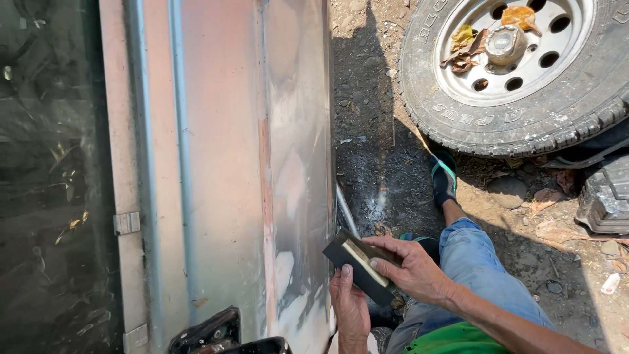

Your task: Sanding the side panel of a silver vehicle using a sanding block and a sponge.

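- I see my left hand [349, 305] under a dark sanding block [359, 265], fingers curled up around its lower end.
- My right hand [409, 267] lies on top, fingers closed over the block, thumb on its pale strip.
- The block sits just beside the sanded car panel [262, 164].
- A wheel [524, 72] lies on the dirt beyond my sandal [444, 178].

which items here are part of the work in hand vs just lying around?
In hand:
- dark sanding block, gripped from below by the left hand, with the right hand on top
- sanded vehicle body panel beside it

Lying about:
- spare wheel on the dirt, dry leaves on its rim
- black plastic part at right
- stones and litter
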